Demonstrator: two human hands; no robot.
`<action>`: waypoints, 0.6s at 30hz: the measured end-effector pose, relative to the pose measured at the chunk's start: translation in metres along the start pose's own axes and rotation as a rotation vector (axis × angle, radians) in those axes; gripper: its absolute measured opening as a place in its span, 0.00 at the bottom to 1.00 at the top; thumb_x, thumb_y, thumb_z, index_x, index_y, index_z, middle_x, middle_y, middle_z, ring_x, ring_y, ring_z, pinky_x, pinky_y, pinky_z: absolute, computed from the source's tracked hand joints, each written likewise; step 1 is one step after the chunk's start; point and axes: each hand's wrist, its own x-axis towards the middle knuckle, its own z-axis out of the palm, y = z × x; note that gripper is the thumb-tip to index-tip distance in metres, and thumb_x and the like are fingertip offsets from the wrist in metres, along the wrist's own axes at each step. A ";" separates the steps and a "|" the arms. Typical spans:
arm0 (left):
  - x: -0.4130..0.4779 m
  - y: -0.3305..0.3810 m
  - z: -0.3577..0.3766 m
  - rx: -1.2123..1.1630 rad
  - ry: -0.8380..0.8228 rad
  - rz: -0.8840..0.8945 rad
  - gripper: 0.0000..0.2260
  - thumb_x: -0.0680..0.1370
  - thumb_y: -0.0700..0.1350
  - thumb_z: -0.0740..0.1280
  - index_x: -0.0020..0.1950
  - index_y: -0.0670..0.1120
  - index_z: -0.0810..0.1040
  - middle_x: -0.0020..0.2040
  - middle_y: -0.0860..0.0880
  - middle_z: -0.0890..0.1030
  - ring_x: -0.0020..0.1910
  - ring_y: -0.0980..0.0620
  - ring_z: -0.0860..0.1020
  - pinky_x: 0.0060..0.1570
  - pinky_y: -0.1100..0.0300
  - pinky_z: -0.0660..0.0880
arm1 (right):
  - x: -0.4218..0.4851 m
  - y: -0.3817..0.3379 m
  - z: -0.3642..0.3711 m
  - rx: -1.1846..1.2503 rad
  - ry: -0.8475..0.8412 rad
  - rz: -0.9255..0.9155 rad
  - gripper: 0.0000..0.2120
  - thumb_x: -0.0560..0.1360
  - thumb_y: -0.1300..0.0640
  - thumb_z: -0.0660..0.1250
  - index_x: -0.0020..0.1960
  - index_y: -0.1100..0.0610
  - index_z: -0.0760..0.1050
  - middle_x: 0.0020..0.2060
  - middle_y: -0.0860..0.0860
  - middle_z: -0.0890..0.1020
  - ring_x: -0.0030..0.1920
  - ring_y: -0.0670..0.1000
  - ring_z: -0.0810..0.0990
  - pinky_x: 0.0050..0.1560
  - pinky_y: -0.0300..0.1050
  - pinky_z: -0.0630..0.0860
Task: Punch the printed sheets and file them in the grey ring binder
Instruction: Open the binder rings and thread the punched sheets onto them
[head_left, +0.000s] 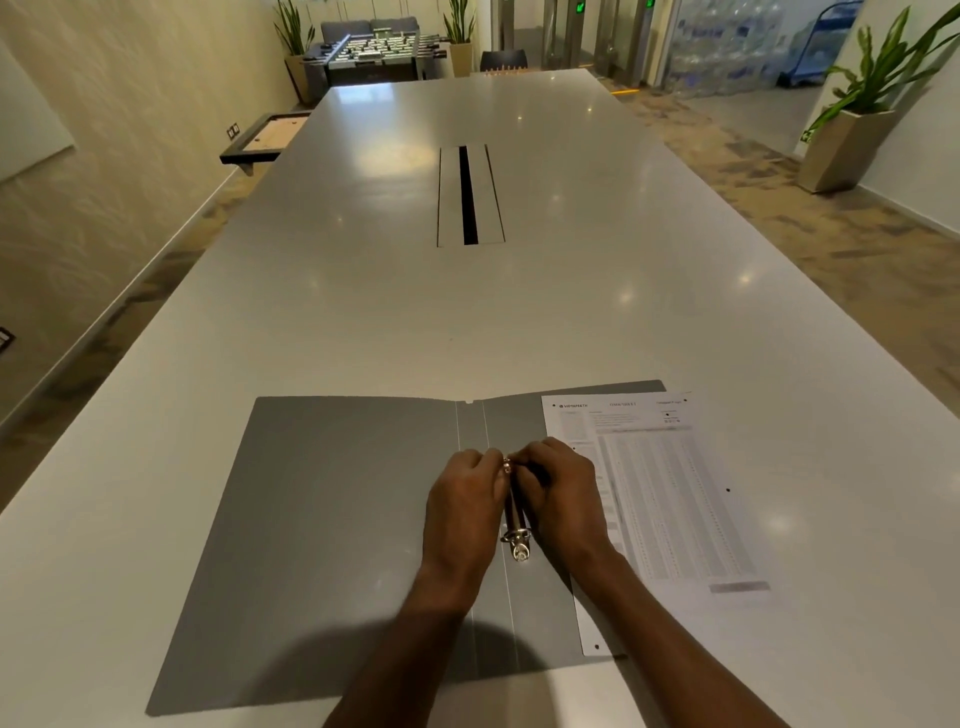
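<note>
Lying open and flat on the pale table (363, 312), the grey ring binder (337, 519) has its left cover bare, and its spine runs away from the person.

The left hand (462, 499) rests just left of the spine. Its fingers are curled in tight, and their tips are gathered on the far ring (506, 464) of the metal ring mechanism (513, 512). It pinches that ring from the left side.

The near ring (518, 536) shows in the gap between the two wrists, closed and untouched.

The right hand (561, 493) comes in from the other side, fingers likewise bent and bunched. It pinches the same far ring, so that the two hands nearly meet over it. How the fingertips sit on the metal is hidden by the knuckles.

Right of the hands, the printed sheets (665, 493) lie face up. Their left part overlaps the binder's right cover, and the rest spreads onto the table beyond its edge. They lie just beside the right wrist, and neither hand touches them.
</note>
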 end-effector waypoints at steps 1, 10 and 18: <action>0.000 0.000 0.000 -0.012 0.000 -0.012 0.06 0.83 0.44 0.67 0.49 0.45 0.82 0.42 0.50 0.80 0.35 0.59 0.74 0.38 0.76 0.69 | 0.001 0.001 0.000 0.011 0.005 0.003 0.07 0.80 0.59 0.68 0.45 0.53 0.81 0.39 0.47 0.81 0.41 0.47 0.82 0.45 0.50 0.83; 0.000 -0.006 0.004 -0.100 0.008 -0.051 0.04 0.82 0.43 0.69 0.49 0.45 0.82 0.42 0.52 0.79 0.37 0.60 0.76 0.40 0.75 0.71 | 0.003 0.004 -0.002 0.070 0.023 0.062 0.06 0.79 0.59 0.71 0.43 0.53 0.81 0.38 0.45 0.83 0.41 0.48 0.83 0.44 0.49 0.84; 0.000 -0.006 0.001 -0.174 0.023 -0.121 0.01 0.81 0.44 0.72 0.50 0.47 0.83 0.43 0.51 0.82 0.40 0.56 0.81 0.41 0.68 0.77 | 0.004 -0.002 -0.006 0.133 0.042 0.115 0.08 0.76 0.59 0.73 0.40 0.49 0.80 0.36 0.49 0.82 0.39 0.53 0.83 0.40 0.59 0.83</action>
